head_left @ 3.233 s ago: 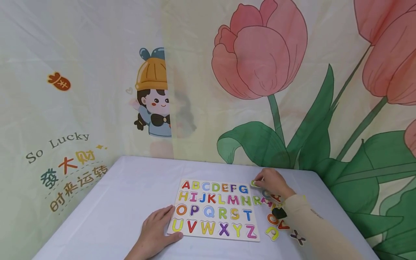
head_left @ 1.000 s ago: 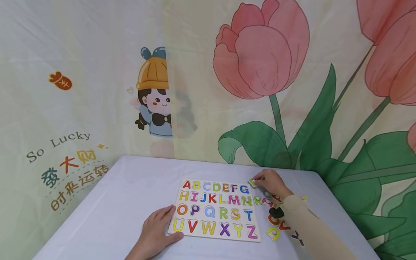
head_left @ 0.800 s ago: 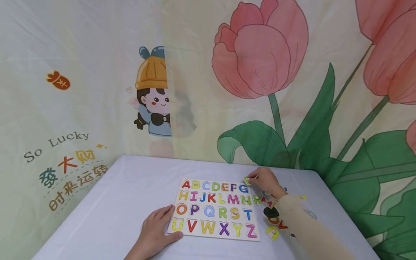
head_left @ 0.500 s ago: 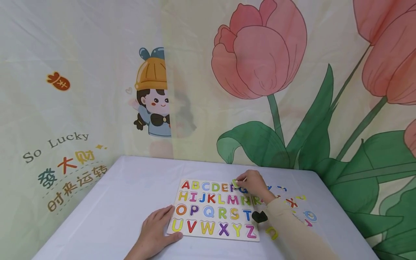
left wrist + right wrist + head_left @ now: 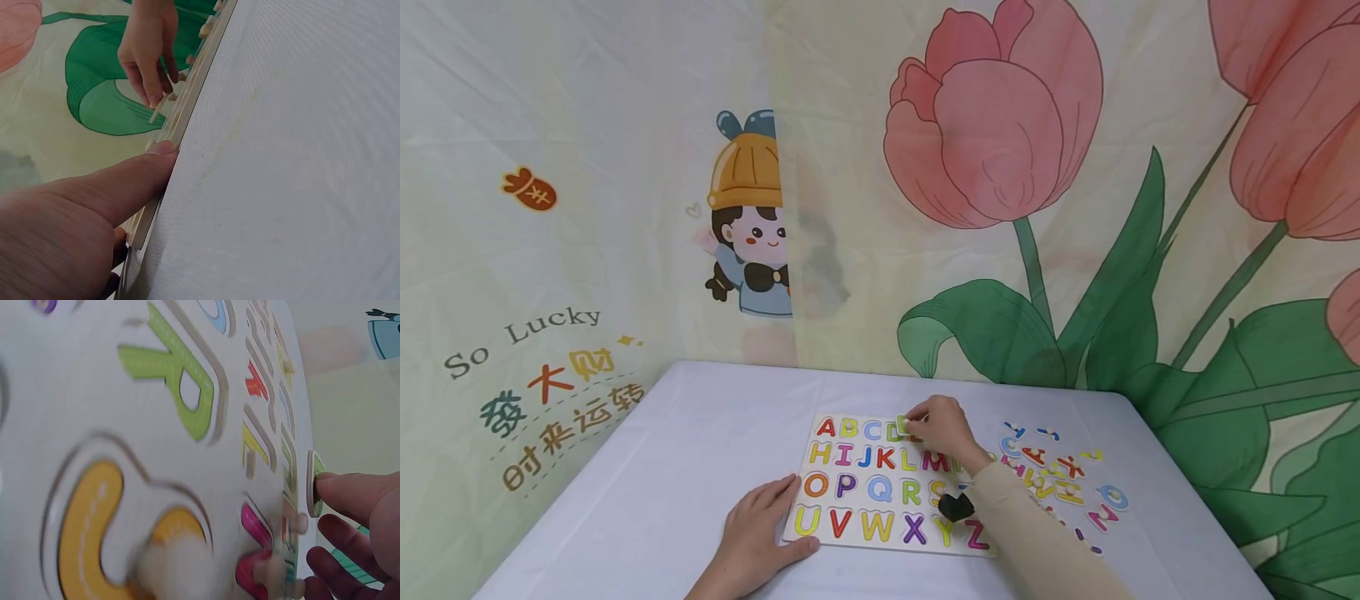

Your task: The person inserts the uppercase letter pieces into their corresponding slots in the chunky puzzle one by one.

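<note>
Right hand (image 5: 942,429): green letter piece (image 5: 314,482) is pinched over alphabet board (image 5: 880,533)'s top row; left hand (image 5: 758,533) is laid flat, fingers straight, on board corner.

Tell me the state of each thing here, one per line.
Board: flat on the table, most slots filled.
Green piece: pinched, held on edge over the top row.
Loose letters: scattered right of the board.
Left hand: open, resting on the board's edge.
Right hand: pinching the piece.

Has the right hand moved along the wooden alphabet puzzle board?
Yes. The right hand moved left, from beyond the wooden alphabet puzzle board edge to above D and E.
</note>
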A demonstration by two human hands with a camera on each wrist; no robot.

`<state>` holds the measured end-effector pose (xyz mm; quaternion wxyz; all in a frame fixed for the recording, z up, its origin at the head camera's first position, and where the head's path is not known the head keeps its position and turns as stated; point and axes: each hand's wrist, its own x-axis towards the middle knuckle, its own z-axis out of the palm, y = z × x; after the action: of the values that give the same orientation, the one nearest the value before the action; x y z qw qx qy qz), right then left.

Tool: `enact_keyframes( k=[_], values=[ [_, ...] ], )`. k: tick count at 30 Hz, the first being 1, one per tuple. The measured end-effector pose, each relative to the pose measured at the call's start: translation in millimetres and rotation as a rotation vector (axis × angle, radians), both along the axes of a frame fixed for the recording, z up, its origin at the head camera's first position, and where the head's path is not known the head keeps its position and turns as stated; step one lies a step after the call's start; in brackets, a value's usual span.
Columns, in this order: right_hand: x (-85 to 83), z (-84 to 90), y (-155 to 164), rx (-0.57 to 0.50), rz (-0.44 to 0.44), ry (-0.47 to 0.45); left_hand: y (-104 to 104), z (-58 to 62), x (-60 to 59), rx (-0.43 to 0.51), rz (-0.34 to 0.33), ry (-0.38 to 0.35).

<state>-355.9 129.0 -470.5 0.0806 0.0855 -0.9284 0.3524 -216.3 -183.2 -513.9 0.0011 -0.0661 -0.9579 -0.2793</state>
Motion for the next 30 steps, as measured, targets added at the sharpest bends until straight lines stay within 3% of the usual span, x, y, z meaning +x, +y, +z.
enact_keyframes(
  k=[20,30],
  values=[
    [-2.6,-16.1,-22.2,-0.042,-0.125,-0.100,3.0,3.1,-0.2,-0.010,-0.005,0.001],
    [-3.7,-18.5,-22.9,-0.059,-0.095,-0.110,1.2,4.4,1.8,-0.009,-0.005,0.003]
  ],
)
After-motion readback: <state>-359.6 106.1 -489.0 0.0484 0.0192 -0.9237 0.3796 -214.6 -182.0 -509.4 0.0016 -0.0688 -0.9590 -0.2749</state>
